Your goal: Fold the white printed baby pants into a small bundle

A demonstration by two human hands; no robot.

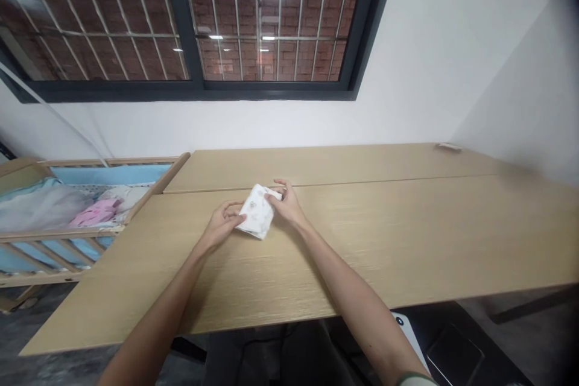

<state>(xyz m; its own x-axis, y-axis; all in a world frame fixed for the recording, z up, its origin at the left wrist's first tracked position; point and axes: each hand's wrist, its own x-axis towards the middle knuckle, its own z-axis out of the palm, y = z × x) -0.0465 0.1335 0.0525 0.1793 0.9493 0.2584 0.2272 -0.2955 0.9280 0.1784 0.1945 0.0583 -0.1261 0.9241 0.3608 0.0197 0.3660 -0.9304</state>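
Observation:
A small folded white cloth (256, 211) with a faint print lies on the light wood tabletop (384, 241), between my two hands. My left hand (221, 224) presses its fingers against the cloth's left edge. My right hand (284, 201) pinches the cloth's upper right corner between thumb and fingers. The cloth's underside is hidden, and its exact number of layers is too hard to tell.
A wooden crib (85, 232) with blue padding and pink and grey fabric stands left of the table. A small pale item (449, 146) lies at the table's far edge, by the white wall. A seam crosses the tabletop. A dark object (455, 353) sits on the floor below the near right edge.

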